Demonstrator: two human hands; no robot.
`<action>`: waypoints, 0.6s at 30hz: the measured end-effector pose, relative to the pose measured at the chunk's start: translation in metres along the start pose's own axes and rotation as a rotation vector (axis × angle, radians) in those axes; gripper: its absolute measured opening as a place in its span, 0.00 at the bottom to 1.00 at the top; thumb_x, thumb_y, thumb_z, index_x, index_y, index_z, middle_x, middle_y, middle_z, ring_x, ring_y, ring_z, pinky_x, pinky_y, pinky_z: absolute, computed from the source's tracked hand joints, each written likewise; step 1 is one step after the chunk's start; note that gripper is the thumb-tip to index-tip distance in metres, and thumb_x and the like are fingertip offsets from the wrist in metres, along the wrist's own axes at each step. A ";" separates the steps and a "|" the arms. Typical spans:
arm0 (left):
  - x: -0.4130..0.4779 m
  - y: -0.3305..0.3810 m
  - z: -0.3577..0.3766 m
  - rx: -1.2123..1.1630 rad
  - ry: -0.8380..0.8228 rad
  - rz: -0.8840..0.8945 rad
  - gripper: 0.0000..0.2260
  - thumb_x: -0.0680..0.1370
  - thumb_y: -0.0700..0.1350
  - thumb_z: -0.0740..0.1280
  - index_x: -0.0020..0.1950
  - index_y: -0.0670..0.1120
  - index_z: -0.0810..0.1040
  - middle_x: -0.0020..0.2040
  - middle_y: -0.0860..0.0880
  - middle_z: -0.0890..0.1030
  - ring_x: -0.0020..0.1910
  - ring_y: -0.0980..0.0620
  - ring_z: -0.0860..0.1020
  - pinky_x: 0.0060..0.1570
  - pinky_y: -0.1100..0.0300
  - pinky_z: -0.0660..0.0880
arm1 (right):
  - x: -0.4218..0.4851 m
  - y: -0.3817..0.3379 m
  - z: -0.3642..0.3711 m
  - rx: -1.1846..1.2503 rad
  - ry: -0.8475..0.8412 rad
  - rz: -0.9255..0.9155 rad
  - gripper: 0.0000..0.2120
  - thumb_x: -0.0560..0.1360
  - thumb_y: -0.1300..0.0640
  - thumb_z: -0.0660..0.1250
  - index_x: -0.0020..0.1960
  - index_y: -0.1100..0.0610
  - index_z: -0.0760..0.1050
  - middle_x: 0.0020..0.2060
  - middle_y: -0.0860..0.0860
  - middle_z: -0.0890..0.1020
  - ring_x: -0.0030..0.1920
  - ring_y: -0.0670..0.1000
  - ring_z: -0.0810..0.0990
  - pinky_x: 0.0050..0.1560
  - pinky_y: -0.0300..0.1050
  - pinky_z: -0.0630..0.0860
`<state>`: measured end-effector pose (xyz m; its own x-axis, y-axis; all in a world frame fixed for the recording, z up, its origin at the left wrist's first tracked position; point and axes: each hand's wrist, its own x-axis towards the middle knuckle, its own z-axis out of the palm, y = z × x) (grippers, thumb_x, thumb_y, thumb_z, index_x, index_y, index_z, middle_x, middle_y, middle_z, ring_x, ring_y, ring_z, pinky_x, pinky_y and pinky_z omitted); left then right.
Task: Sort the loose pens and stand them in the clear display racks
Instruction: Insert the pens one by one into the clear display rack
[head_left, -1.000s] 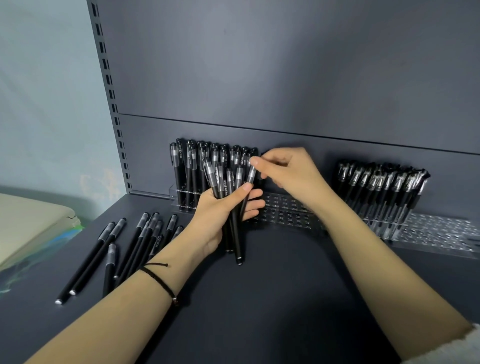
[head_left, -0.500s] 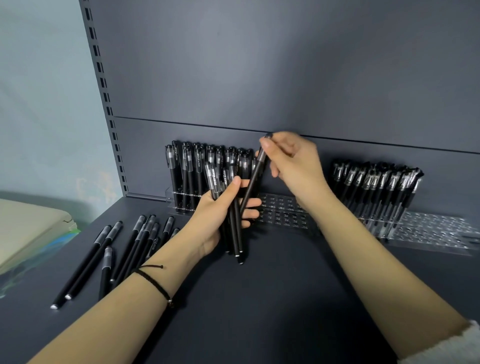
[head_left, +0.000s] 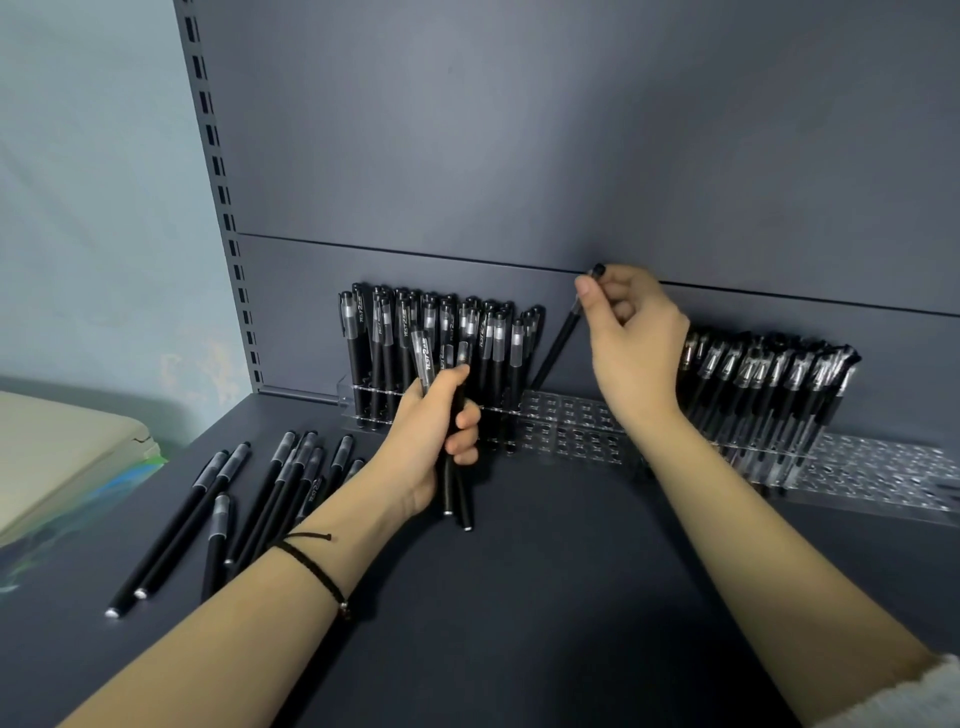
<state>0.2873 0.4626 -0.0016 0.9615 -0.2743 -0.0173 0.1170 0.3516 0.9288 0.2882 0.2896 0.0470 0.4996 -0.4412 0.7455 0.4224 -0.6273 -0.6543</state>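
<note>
My left hand (head_left: 431, 441) grips a small bundle of black pens (head_left: 457, 483), upright, their tips just above the shelf. My right hand (head_left: 634, 338) pinches the cap end of a single black pen (head_left: 556, 348), which slants down toward the clear rack (head_left: 571, 426) just right of the pens standing there. Several black pens (head_left: 431, 338) stand in the left part of that rack. A second clear rack (head_left: 883, 467) to the right holds several leaning pens (head_left: 769, 384). Several loose pens (head_left: 249, 509) lie flat on the shelf at the left.
The dark grey shelf (head_left: 545, 597) and back panel (head_left: 571, 156) surround the racks. A slotted upright (head_left: 223, 208) runs along the left edge. A beige and green object (head_left: 62, 457) lies left of the shelf. A black cord circles my left wrist (head_left: 311, 566).
My right hand drew one pen out of the bundle in my left hand, lifted it, and carried it right to the rack's open holes. My left hand stayed put with the bundle.
</note>
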 end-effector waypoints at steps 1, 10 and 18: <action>0.002 0.000 -0.001 -0.004 0.000 0.009 0.07 0.82 0.47 0.59 0.56 0.46 0.67 0.26 0.52 0.64 0.20 0.56 0.58 0.21 0.63 0.59 | 0.000 0.001 0.000 -0.010 -0.010 0.000 0.11 0.77 0.53 0.69 0.55 0.58 0.78 0.39 0.43 0.78 0.35 0.38 0.74 0.41 0.26 0.71; -0.002 -0.002 -0.001 0.033 -0.059 0.120 0.07 0.80 0.48 0.65 0.48 0.46 0.70 0.33 0.51 0.77 0.23 0.57 0.66 0.23 0.65 0.65 | 0.001 0.005 -0.001 -0.123 -0.054 -0.029 0.13 0.77 0.52 0.69 0.56 0.59 0.79 0.42 0.46 0.80 0.36 0.37 0.73 0.41 0.30 0.69; -0.006 0.000 0.004 0.014 -0.070 0.164 0.06 0.80 0.50 0.65 0.51 0.48 0.72 0.34 0.49 0.79 0.25 0.56 0.68 0.22 0.65 0.65 | -0.011 0.015 0.011 -0.188 -0.389 0.053 0.06 0.76 0.50 0.69 0.49 0.52 0.78 0.41 0.44 0.82 0.31 0.46 0.78 0.43 0.52 0.80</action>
<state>0.2808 0.4610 -0.0001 0.9476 -0.2763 0.1602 -0.0437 0.3847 0.9220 0.2974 0.2916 0.0275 0.7796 -0.2241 0.5848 0.2614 -0.7321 -0.6290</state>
